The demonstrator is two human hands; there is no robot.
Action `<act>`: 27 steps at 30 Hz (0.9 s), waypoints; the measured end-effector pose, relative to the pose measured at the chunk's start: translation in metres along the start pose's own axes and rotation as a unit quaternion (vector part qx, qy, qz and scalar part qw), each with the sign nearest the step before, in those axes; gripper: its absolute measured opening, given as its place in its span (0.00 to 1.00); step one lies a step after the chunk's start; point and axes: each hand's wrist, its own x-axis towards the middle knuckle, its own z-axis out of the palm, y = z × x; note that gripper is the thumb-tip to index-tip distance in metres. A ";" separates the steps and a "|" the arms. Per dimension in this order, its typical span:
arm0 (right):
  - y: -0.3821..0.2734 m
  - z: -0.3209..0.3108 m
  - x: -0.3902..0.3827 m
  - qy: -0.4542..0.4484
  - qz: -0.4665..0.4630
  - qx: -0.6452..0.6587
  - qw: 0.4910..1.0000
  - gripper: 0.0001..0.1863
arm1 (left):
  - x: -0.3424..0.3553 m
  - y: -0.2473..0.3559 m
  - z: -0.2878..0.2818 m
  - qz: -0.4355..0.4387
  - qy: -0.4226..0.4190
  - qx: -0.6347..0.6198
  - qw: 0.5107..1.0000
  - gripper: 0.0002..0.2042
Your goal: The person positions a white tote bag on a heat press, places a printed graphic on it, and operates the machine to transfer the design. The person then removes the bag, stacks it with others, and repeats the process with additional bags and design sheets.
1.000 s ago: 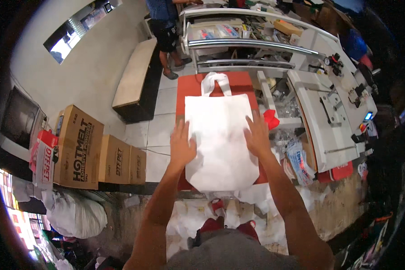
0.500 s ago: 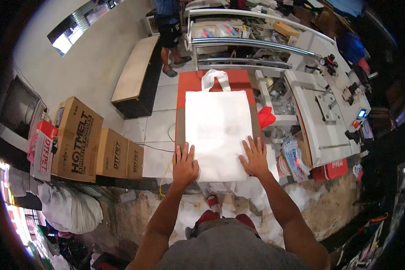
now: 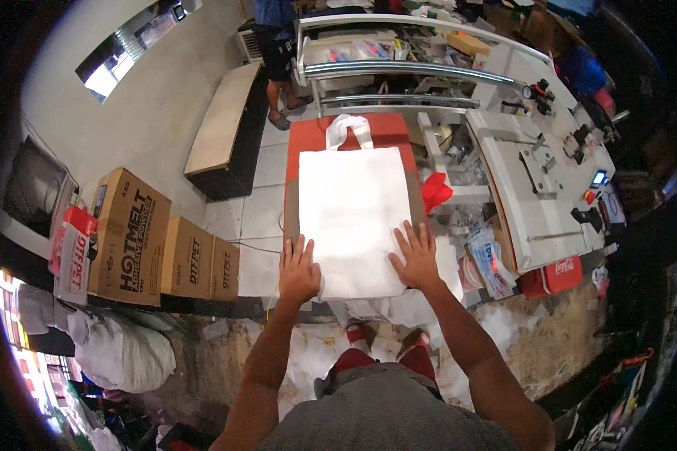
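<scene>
A plain white tote bag [image 3: 353,203] lies flat, its looped handle pointing away from me. Under it is a red and grey-brown board [image 3: 306,137], showing along the far end and both sides. My left hand [image 3: 299,272] rests palm down on the bag's near left edge, fingers stretched forward. On the near right edge lies my right hand [image 3: 416,255], also flat with its fingers spread. Neither hand grips anything. Something red and crumpled [image 3: 436,192] sticks out beside the board, beyond my right hand.
At the right stands a white press machine [image 3: 534,195] with a small lit screen; metal rollers [image 3: 421,71] span the far side. Cardboard boxes [image 3: 132,237] line the left, near a low bench [image 3: 222,124]. Another person [image 3: 274,52] stands beyond it. White scraps litter the floor [image 3: 534,353].
The whole view has shifted slightly, with the bag and board sitting a little further left in it. Both hands stay flat on the bag's near edges.
</scene>
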 end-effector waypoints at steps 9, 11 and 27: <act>0.149 0.010 -0.160 0.125 0.260 0.160 0.944 0.11 | -0.137 -0.081 0.033 -0.292 0.196 -0.173 0.920 0.25; 0.222 0.037 -0.217 0.050 0.343 0.127 0.929 0.09 | -0.211 -0.080 0.052 -0.357 0.129 -0.193 0.905 0.27; 0.532 0.130 -0.258 -0.115 0.439 -0.126 0.882 0.15 | -0.358 0.090 0.109 -0.483 -0.508 -0.193 0.687 0.21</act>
